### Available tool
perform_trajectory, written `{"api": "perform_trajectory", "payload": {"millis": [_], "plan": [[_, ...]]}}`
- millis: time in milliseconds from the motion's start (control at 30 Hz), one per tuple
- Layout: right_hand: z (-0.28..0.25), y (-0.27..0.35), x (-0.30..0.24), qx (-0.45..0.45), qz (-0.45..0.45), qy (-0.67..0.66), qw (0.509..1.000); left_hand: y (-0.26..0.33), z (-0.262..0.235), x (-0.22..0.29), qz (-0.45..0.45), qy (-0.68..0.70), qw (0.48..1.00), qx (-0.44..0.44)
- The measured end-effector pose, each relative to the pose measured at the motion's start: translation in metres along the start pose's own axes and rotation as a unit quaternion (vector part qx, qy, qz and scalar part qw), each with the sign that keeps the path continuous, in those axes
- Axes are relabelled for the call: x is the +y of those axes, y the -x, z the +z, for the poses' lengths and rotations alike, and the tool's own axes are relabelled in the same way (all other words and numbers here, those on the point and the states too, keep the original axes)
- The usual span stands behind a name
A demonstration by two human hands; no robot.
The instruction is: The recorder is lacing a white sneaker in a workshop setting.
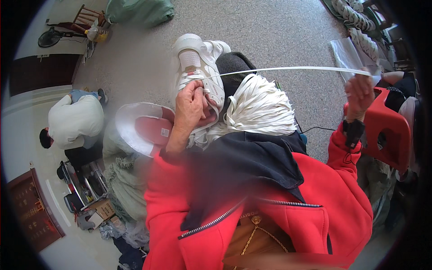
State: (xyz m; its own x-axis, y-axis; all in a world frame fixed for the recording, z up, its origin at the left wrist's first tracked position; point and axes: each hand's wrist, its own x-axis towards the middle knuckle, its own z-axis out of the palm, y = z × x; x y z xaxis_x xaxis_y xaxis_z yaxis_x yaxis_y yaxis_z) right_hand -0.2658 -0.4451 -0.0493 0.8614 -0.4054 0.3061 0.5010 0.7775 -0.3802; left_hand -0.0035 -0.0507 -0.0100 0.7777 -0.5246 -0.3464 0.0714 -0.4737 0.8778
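Observation:
A white and pink sneaker (191,58) rests in front of me, toe pointing away, with some lace across its upper. My left hand (190,107) is closed on it at the lacing, fingertips by the eyelets. From there a white shoelace (288,68) stretches far to the right in a long arc. Its other end is in my right hand (360,93), raised and somewhat blurred by motion, fingers closed round the lace. A thick bundle of white shoelaces (261,108) lies over my lap beside the sneaker. Part of another white shoe (218,47) shows behind it.
Left of my forearm sits a white shoe with a pink insole (153,126). A red plastic stool (387,130) stands close by my right arm. More white shoes (353,15) lie at far right by a plastic sheet (344,54). Another person (74,119) bends over at left.

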Motion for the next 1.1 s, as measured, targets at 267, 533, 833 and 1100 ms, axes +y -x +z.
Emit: {"api": "perform_trajectory", "payload": {"millis": [267, 533, 833, 1100], "plan": [[0.027, -0.024, -0.022, 0.015, -0.088, -0.141, 0.986, -0.005, 0.009, -0.024, 0.107, -0.060, 0.986, 0.111], [0.067, -0.042, 0.204, 0.140, 0.324, 0.103, 0.930, -0.008, 0.004, -0.021, 0.082, -0.094, 0.989, 0.076], [0.071, -0.063, 0.289, 0.046, 0.167, 0.372, 0.912, -0.008, 0.009, -0.019, 0.121, -0.088, 0.984, 0.100], [0.070, -0.066, 0.300, 0.039, 0.077, 0.471, 0.878, -0.005, 0.013, -0.015, 0.118, -0.072, 0.982, 0.127]]}}
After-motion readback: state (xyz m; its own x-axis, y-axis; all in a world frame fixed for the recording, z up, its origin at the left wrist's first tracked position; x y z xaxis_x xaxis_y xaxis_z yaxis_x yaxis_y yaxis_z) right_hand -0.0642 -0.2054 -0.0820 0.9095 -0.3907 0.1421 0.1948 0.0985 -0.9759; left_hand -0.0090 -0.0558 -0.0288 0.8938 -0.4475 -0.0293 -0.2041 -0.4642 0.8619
